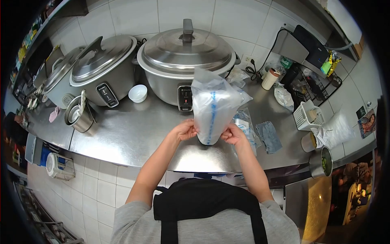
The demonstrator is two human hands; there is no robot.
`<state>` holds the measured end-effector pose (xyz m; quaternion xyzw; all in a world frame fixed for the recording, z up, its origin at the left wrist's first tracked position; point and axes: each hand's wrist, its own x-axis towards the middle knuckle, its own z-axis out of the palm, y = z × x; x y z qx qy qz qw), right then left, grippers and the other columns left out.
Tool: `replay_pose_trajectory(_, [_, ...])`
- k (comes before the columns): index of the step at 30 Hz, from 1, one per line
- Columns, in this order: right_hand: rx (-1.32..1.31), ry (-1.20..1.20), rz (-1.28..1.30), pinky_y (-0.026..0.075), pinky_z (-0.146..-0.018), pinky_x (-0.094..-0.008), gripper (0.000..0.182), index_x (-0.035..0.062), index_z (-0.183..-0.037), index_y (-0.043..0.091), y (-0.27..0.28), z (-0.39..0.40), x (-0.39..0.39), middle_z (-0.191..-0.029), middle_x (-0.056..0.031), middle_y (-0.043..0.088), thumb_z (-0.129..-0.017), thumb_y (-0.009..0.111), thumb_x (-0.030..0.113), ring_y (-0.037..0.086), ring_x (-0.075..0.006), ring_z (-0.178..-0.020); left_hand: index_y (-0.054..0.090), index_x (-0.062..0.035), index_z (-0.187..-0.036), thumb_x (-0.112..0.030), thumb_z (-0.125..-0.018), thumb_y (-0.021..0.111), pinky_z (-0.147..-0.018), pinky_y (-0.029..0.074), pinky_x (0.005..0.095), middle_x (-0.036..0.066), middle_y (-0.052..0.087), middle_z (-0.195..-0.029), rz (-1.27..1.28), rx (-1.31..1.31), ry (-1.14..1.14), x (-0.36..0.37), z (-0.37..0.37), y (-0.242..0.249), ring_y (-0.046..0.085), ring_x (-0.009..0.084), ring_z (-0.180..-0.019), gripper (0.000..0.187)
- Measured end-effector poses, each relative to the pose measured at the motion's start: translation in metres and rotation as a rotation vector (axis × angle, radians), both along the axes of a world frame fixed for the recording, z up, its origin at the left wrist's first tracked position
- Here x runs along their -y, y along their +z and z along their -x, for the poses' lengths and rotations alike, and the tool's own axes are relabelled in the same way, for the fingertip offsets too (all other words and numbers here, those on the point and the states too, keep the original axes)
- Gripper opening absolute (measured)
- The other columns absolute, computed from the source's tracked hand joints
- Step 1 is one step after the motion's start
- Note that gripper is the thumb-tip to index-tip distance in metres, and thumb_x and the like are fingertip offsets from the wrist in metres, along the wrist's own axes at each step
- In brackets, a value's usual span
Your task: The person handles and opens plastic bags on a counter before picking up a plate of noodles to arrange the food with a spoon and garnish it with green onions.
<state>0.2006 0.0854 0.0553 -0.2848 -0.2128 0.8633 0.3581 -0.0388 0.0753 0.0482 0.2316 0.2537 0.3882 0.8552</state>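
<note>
A clear plastic bag with blue print down its middle hangs upright between my hands, above the front of the steel counter. My left hand pinches its left edge low down. On the other side, my right hand grips the right edge at about the same height. Behind the bag stands a large rice cooker with its lid on, partly hidden by the plastic. Flat on the counter beside my right hand lie more printed plastic bags, next to a folded blue-grey cloth.
Two more lidded cookers stand at the left. Near them are a white bowl and a steel pot with utensils. A white basket, a jar and a steel pot of green pieces occupy the right side.
</note>
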Motion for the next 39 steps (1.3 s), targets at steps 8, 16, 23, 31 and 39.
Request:
replay_pose_trajectory(8, [0.211,-0.013,-0.044,0.028,-0.036,-0.0189,0.012,0.0072,-0.075,0.054,0.019,0.008,-0.029,-0.052,0.0019,0.047,-0.083,0.049,0.016,0.034,-0.0038,-0.035,0.055,-0.0103,-0.073,-0.013,-0.084,0.048,-0.037,0.023,0.0161,-0.005,0.050,-0.060,-0.199,-0.617,0.107,-0.021,-0.007,0.020,0.038,0.0020,-0.046,0.013])
replay_pose_trajectory(16, [0.411,0.073,0.009,0.025,-0.032,-0.0155,0.015,0.0088,-0.070,0.049,-0.023,0.012,-0.035,-0.053,0.0020,0.047,-0.084,0.044,0.014,0.033,-0.0023,-0.035,0.052,-0.0094,-0.077,-0.012,-0.085,0.045,-0.034,0.017,0.0157,-0.004,0.044,-0.059,0.151,-0.400,0.111,-0.018,-0.015,-0.028,0.031,0.0018,-0.043,0.011])
replay_pose_trajectory(23, [-0.195,-0.190,0.104,0.042,-0.057,-0.0240,0.019,0.0060,-0.098,0.051,-0.026,0.004,0.038,-0.074,-0.0015,0.055,-0.080,0.050,0.009,0.048,-0.0107,-0.058,0.045,-0.0106,-0.086,-0.004,-0.082,0.049,-0.038,0.026,0.0138,-0.001,0.048,-0.075,0.256,0.214,0.340,0.064,-0.023,-0.014,0.038,0.0037,-0.052,0.009])
replay_pose_trajectory(31, [-0.192,-0.203,-0.087,0.045,-0.073,-0.0309,0.027,0.0055,-0.103,0.047,-0.079,0.009,0.041,-0.081,-0.0040,0.054,-0.077,0.054,0.002,0.053,-0.0149,-0.074,0.043,-0.0110,-0.073,0.004,-0.075,0.054,-0.040,0.032,0.0144,-0.001,0.054,-0.070,-0.124,-0.233,0.366,0.076,-0.040,-0.054,0.045,0.0039,-0.052,0.019])
replay_pose_trajectory(39, [0.746,-0.329,-0.971,0.042,-0.080,-0.0306,0.051,0.0014,-0.115,0.042,0.001,0.005,0.043,-0.103,-0.0100,0.050,-0.072,0.066,0.016,0.051,-0.0191,-0.094,0.043,0.0007,-0.110,-0.016,-0.063,0.074,-0.084,0.040,0.0314,0.012,0.049,-0.111,-0.787,-0.761,0.797,0.057,-0.028,0.036,0.047,0.0186,-0.101,0.059])
